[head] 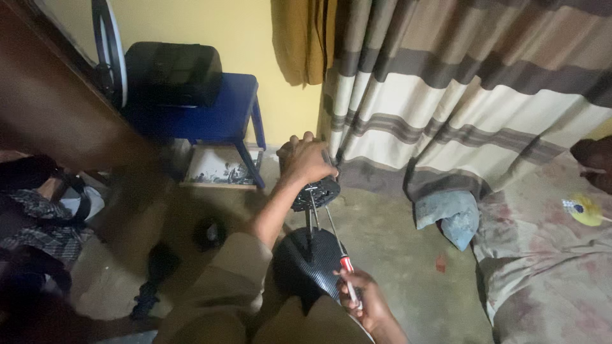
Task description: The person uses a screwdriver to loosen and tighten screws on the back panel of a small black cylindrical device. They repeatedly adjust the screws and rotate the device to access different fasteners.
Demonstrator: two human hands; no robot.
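Note:
My left hand (310,159) grips the top of a black round part (317,193) that sits on thin metal rods above a black domed base (305,264). My right hand (368,304) holds a screwdriver (344,261) with a red and white handle; its long shaft slants up toward the underside of the black round part. The domed base rests near my lap, partly hidden by my tan sleeve. The screwdriver's tip is too dim to see.
A blue stool (217,114) with a black bag (172,73) on it stands against the yellow wall. A striped curtain (472,95) hangs at right above a stained cloth (548,255). Dark clothes and bags (38,210) lie at left on the concrete floor.

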